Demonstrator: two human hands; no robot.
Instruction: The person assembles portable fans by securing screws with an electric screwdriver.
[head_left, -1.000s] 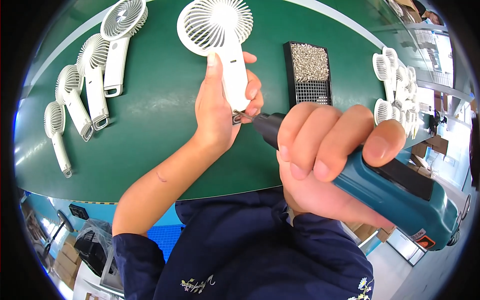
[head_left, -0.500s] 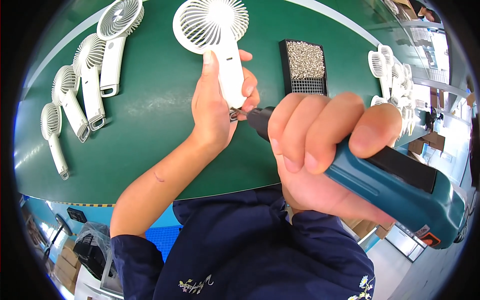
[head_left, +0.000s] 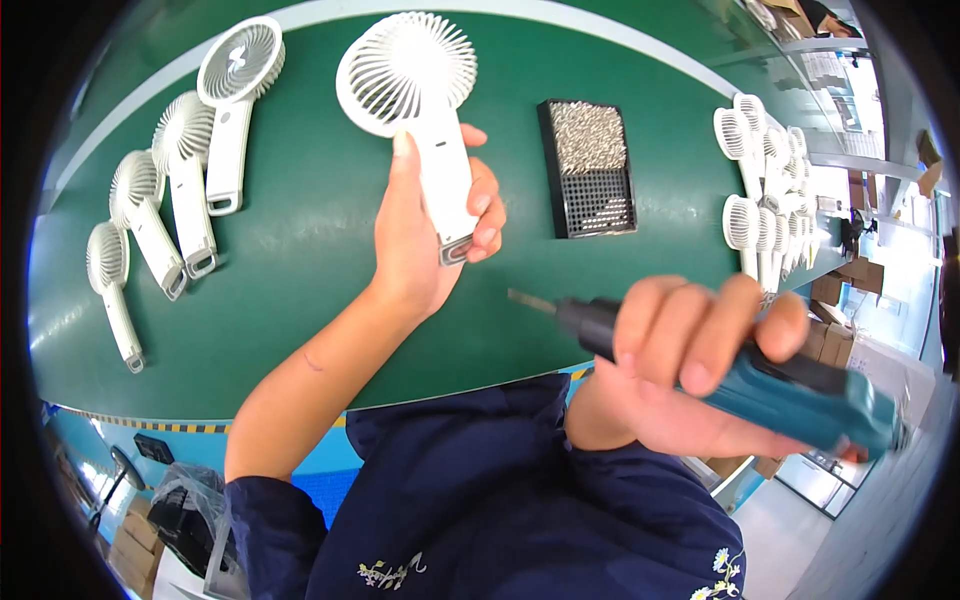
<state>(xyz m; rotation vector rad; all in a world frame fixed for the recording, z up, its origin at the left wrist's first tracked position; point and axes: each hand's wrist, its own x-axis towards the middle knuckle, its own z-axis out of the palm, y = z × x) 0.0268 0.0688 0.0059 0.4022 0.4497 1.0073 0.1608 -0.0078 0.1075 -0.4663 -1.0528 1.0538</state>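
Note:
My left hand (head_left: 425, 215) is wrapped round the handle of a white handheld fan (head_left: 443, 180), its round slatted head pointing away from me. A grey loop shows at the handle's near end. In my right hand (head_left: 690, 345) is a teal and black electric screwdriver (head_left: 760, 390), gripped round its body and slightly blurred. Its thin bit points left toward the fan, apart from it, over the green table. Right of the fan lies a black tray (head_left: 552, 190) with many small silver screws (head_left: 588, 140) heaped at its far end; some sit in the holed near part.
Several white fans (head_left: 180, 190) lie in a slanting row at the left of the green table (head_left: 300, 300). Another cluster of white fans (head_left: 765, 180) lies at the right edge. Cardboard boxes (head_left: 860, 273) stand beyond the table on the right.
The screwdriver has drawn back from the fan's near end, toward me and to the right. The fan has shifted a little toward me in my left hand. More of the screw tray shows.

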